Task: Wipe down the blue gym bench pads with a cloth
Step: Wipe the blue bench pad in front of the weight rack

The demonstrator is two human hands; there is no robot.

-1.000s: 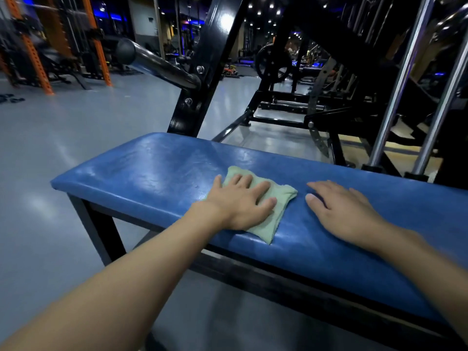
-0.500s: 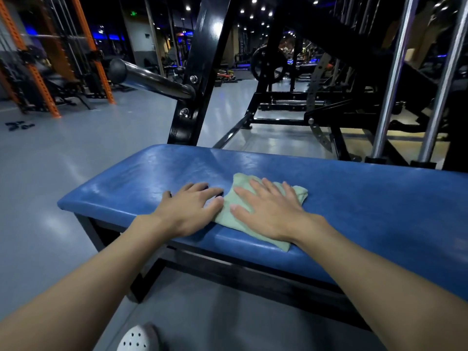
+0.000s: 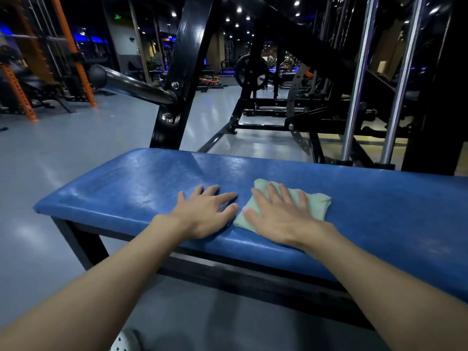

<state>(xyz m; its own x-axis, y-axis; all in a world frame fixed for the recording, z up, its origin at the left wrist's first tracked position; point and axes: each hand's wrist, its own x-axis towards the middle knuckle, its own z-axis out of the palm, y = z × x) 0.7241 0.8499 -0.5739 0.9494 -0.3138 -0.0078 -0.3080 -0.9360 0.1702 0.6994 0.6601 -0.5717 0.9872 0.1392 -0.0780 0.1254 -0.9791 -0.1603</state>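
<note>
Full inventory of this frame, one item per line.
bench pad: one, blue, centre
cloth: one, pale green, on the pad
bench frame: one, black, under the pad
upright post: one, black, behind pad
bar: one, dark metal, left of post
guide rods: two, chrome, back right
rack uprights: two, orange, back left
weight plate: one, black, far centre
floor: grey, all around
shoe: one, white, bottom edge
left hand: one, flat on pad beside cloth
right hand: one, flat on cloth
</note>
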